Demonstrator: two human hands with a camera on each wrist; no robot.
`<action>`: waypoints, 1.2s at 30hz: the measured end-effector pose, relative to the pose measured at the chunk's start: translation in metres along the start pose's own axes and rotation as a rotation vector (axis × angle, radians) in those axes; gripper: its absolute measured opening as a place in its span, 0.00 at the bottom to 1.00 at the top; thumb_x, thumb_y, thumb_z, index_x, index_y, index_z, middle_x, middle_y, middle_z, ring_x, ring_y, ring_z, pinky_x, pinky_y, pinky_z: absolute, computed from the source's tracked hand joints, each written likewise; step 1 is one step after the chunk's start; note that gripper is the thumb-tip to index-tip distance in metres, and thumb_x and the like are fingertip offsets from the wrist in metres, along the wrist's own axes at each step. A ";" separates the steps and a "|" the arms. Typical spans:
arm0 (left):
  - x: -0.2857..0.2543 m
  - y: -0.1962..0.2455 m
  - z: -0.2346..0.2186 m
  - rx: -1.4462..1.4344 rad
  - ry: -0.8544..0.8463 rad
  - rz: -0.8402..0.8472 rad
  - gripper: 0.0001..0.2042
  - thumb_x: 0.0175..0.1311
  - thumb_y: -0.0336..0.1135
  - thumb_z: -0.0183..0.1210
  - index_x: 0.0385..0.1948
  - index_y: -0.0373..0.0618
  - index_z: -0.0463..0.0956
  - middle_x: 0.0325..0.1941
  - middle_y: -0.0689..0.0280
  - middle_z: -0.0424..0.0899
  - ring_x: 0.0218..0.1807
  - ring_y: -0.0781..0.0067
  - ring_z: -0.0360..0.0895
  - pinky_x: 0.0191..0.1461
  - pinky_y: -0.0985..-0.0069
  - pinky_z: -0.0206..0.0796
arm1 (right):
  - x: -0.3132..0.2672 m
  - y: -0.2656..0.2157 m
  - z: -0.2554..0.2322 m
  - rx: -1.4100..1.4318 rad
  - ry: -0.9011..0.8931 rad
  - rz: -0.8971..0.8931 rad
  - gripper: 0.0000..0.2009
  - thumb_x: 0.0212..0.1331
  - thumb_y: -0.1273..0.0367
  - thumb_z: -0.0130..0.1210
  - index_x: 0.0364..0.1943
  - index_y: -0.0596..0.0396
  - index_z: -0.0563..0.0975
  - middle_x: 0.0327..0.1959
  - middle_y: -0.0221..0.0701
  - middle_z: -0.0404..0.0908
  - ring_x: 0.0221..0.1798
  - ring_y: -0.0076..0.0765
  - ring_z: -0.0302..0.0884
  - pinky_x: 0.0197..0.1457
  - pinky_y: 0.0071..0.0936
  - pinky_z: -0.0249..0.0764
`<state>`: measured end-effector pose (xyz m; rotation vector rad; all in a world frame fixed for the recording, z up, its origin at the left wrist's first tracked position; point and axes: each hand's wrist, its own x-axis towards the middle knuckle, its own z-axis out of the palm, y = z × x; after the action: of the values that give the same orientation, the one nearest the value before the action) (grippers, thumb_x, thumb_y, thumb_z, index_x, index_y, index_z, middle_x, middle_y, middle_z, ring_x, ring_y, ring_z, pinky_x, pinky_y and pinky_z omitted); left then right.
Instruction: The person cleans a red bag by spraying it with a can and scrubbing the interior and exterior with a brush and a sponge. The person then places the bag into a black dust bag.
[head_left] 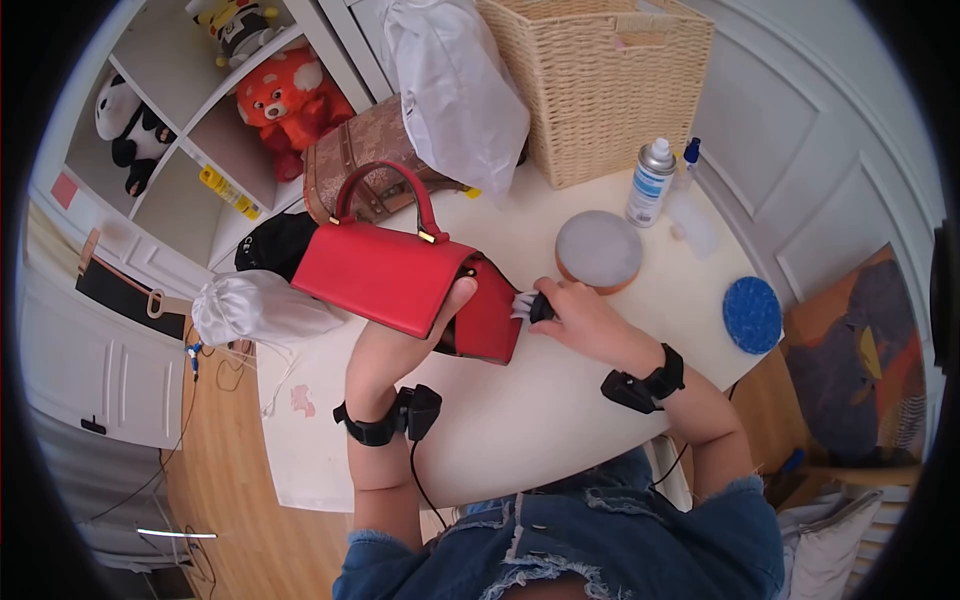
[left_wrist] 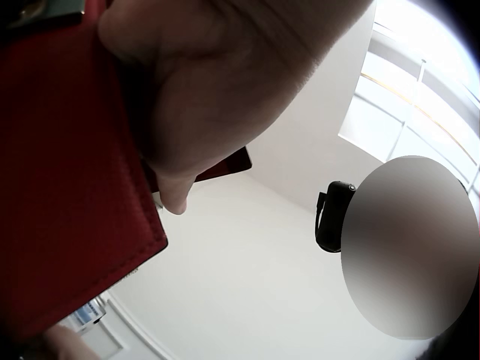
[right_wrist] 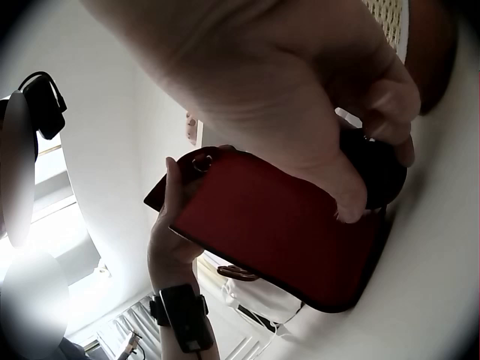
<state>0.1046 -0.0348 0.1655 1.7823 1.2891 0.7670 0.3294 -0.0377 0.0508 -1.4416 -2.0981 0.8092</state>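
A red handbag [head_left: 375, 275] with its handle up is held tilted above the white table by my left hand [head_left: 395, 350], the thumb along the flap's edge. The left wrist view shows that hand [left_wrist: 217, 82] against the red leather [left_wrist: 67, 165]; its other fingers are mostly hidden. My right hand [head_left: 585, 320] pinches a small black brush [head_left: 541, 308], whose pale bristles [head_left: 521, 305] meet the bag's side panel. In the right wrist view the fingers and thumb [right_wrist: 349, 202] curl round the black brush [right_wrist: 384, 169] beside the red panel [right_wrist: 277, 225].
On the white table [head_left: 520, 430] are a round tin [head_left: 598, 250], a spray can [head_left: 650, 182], a blue round pad [head_left: 752, 315], a wicker basket [head_left: 600, 90], a white drawstring bag [head_left: 262, 308] and a brown patterned bag [head_left: 365, 160]. Shelves with plush toys stand at the left.
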 end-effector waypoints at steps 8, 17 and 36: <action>0.001 -0.006 -0.002 0.006 -0.001 0.017 0.17 0.66 0.44 0.58 0.48 0.41 0.75 0.37 0.62 0.79 0.38 0.69 0.77 0.43 0.73 0.69 | -0.020 -0.031 0.007 -0.050 -0.245 -0.172 0.24 0.49 0.66 0.65 0.51 0.60 0.71 0.36 0.50 0.78 0.39 0.58 0.77 0.44 0.46 0.72; 0.001 -0.003 -0.002 0.008 -0.017 0.023 0.17 0.66 0.43 0.58 0.47 0.40 0.75 0.37 0.61 0.79 0.39 0.68 0.77 0.43 0.73 0.69 | -0.016 -0.040 0.001 0.029 -0.185 -0.203 0.24 0.47 0.65 0.66 0.48 0.58 0.72 0.34 0.48 0.79 0.39 0.57 0.78 0.42 0.43 0.73; 0.003 -0.010 0.001 0.099 0.048 0.208 0.18 0.66 0.43 0.59 0.49 0.40 0.75 0.44 0.59 0.80 0.47 0.62 0.77 0.52 0.70 0.67 | 0.025 -0.036 -0.029 -0.251 -0.518 -0.387 0.21 0.48 0.63 0.66 0.42 0.63 0.74 0.30 0.47 0.80 0.38 0.56 0.79 0.42 0.42 0.74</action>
<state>0.1016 -0.0302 0.1568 2.0113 1.2034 0.8782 0.3163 -0.0187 0.0978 -0.9406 -2.8395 0.8454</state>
